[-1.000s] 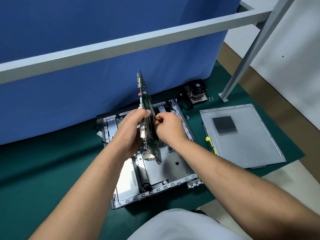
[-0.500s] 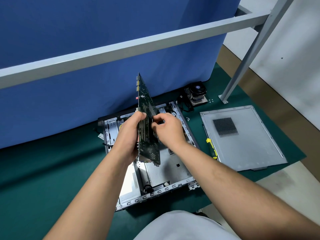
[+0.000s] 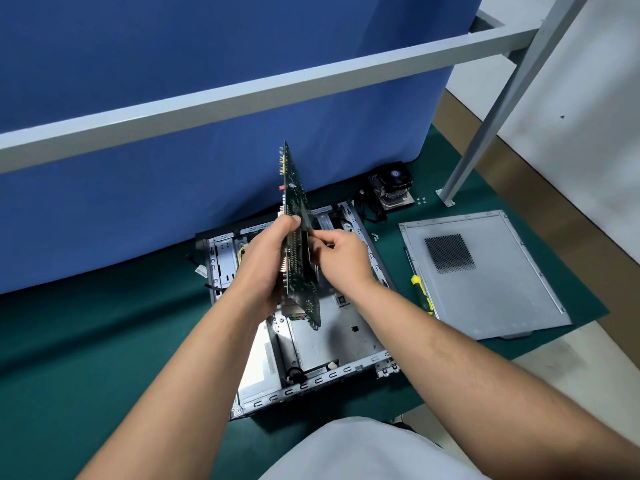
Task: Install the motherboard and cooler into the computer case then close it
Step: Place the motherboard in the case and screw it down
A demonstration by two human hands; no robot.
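Two hands hold one motherboard (image 3: 300,251) on edge above the open computer case (image 3: 346,327), which lies flat on the green mat of the bench, near its front edge. Left hand (image 3: 263,268) wraps the board's left face, fingers curled over its upper rim; right hand (image 3: 337,252) pinches something small at the board's right face, though what it pinches is too small to tell. Long axis of the board runs from near and low to far and high, almost upright, so the board stands between the hands and straight above the case floor it must lie flat on. By my reckoning the coming move is to tip it down flat, and the left hand carries the weight. To the right of the case lie one yellow-handled screwdriver (image 3: 420,285) and one grey side panel (image 3: 485,271), just beside each other. Farthest, toward the bench's back right corner by the blue screen, sits one cooler (image 3: 393,187), with a few small screws (image 3: 420,200) beside it; their count I cannot tell
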